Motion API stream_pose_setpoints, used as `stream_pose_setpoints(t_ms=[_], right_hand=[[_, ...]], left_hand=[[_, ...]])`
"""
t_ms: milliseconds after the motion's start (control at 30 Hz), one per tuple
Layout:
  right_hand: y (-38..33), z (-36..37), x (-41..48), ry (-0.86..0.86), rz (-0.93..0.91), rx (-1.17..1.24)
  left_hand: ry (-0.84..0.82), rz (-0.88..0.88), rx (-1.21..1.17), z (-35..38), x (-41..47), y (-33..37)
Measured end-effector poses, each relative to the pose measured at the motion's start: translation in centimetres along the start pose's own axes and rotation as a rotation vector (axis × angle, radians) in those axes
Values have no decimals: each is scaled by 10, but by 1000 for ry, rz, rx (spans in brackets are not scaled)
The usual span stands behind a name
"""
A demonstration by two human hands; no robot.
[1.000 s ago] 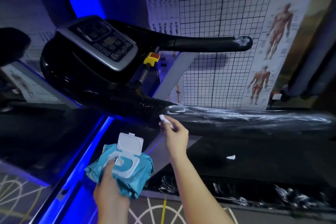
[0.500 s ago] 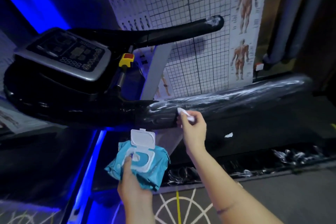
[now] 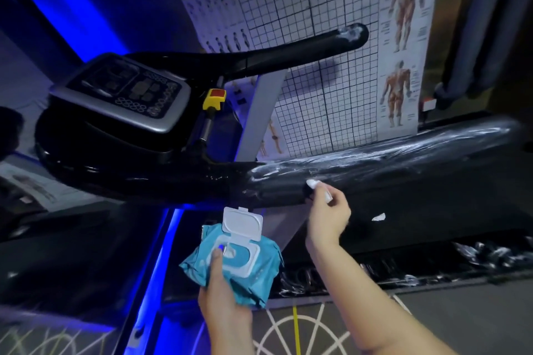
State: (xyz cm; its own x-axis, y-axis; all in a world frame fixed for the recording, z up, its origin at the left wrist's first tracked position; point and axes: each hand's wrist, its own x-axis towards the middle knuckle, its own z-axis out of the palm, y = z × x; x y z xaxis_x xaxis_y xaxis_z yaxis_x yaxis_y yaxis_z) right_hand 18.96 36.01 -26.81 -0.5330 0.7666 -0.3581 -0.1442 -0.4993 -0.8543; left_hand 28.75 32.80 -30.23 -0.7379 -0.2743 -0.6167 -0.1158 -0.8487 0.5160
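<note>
My left hand (image 3: 225,302) grips a blue pack of wet wipes (image 3: 239,265) from below, thumb on top, with its white flip lid (image 3: 242,222) standing open. My right hand (image 3: 327,216) pinches a small white wipe (image 3: 315,186) and holds it against the near black handrail (image 3: 389,170) of a treadmill. That handrail is wrapped in shiny film and streaked with white smears. The far handrail (image 3: 288,52) has a white patch at its tip.
The treadmill console (image 3: 127,92) with its yellow and red safety key (image 3: 215,98) sits at the left. A grid chart and anatomy posters (image 3: 403,37) cover the wall behind. A white scrap (image 3: 379,217) lies on the dark belt. Blue light strips glow at the left.
My right hand has slid the wipe to the right along the near handrail. The camera view has shifted, and the wipes pack stays held in my left hand.
</note>
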Motion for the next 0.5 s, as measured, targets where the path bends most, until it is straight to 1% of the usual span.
stream_pose_setpoints(t_ms=[33, 67, 100, 133, 167, 200, 233, 267, 300, 333, 367, 500], right_hand=[[-1, -2, 1, -4, 19, 17], [-2, -2, -1, -46, 35, 29], [-2, 1, -5, -119, 45, 34], [-3, 4, -12, -223, 56, 27], [-2, 9, -18, -344, 81, 1], [-2, 14, -25, -470, 123, -42], [-1, 17, -29, -579, 175, -84], [0, 19, -29, -651, 221, -103], [1, 19, -27, -676, 241, -96], [0, 18, -23, -655, 231, -71], [0, 17, -18, -600, 200, -35], [-7, 2, 1, -326, 69, 137]], left_hand=[[-2, 24, 15, 6, 22, 78], [-17, 165, 74, -8, 19, 126], [81, 183, 141, -18, 20, 123], [6, 161, 184, -10, 22, 138], [31, 224, 278, -6, 21, 136], [48, 222, 302, -7, 18, 129], [62, 214, 272, -5, 17, 124], [67, 238, 273, -2, 14, 124], [53, 272, 280, -3, 18, 130], [73, 282, 271, -1, 19, 134], [85, 291, 289, 3, 16, 135], [49, 342, 329, 8, 11, 140]])
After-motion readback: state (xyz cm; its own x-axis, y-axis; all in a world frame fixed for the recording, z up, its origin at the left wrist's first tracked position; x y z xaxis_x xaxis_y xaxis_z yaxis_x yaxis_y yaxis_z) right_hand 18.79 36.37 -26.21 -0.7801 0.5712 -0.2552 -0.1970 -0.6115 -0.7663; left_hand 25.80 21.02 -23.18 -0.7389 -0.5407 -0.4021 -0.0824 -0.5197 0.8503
